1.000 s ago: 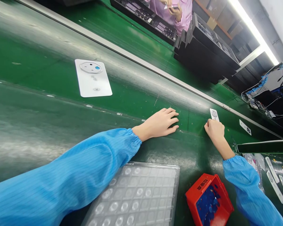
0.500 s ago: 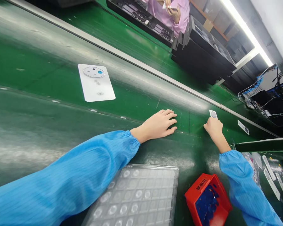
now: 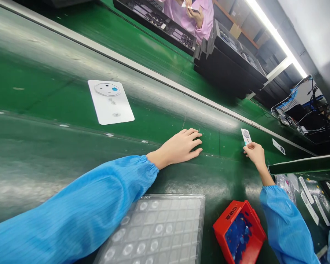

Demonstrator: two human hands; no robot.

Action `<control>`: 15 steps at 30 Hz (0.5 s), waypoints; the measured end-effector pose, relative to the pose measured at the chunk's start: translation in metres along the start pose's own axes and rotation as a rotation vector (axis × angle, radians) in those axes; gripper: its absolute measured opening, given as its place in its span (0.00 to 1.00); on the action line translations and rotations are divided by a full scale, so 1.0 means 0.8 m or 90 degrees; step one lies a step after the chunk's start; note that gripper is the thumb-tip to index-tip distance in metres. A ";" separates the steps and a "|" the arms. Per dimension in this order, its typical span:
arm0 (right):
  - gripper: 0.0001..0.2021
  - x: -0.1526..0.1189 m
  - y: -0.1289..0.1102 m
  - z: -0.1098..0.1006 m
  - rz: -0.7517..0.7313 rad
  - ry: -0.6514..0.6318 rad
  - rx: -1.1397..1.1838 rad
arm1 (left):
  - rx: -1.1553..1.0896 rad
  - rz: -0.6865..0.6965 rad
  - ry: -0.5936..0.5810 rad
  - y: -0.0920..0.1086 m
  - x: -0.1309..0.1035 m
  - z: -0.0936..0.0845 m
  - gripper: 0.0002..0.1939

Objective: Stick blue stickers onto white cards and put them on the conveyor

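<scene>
The small white plate point(image 3: 246, 135) lies on the green surface point(image 3: 156, 128) at the far side of the right hand point(image 3: 255, 151), well to the right of the left hand point(image 3: 180, 148). The right hand's thumb and forefinger are close together at the plate's near end (whether they pinch the plate or a light-blue bit there cannot be told). The left hand is palm down, fingers spread, holding nothing visible. A large white plate point(image 3: 112, 106) lies to its left and farther away; another white plate point(image 3: 278, 146) lies to the right of the right hand. On the near side, a clear compartmented tray point(image 3: 176, 231) is positioned left of a red bin point(image 3: 222, 229) containing blue pieces point(image 3: 238, 234).
</scene>
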State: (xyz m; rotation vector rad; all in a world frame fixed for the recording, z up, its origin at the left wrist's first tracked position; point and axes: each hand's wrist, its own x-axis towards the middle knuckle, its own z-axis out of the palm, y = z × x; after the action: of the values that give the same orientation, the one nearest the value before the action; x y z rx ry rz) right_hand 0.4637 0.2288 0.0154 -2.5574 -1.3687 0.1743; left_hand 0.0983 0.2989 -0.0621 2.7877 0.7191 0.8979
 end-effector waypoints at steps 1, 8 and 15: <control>0.05 -0.005 0.010 -0.002 0.001 0.010 0.059 | -0.003 0.001 0.003 -0.001 0.000 0.000 0.16; 0.22 -0.067 0.045 -0.031 0.000 0.104 0.330 | -0.058 0.012 0.070 -0.009 -0.003 -0.001 0.17; 0.20 -0.222 0.033 -0.091 -0.090 -0.055 0.337 | -0.056 -0.139 0.171 -0.024 -0.031 -0.038 0.13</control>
State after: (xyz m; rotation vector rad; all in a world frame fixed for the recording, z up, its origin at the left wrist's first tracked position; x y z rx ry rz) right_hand 0.4015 0.0561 0.0777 -2.0306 -1.3104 0.5472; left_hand 0.0557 0.3030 -0.0549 2.4784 0.9732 1.2376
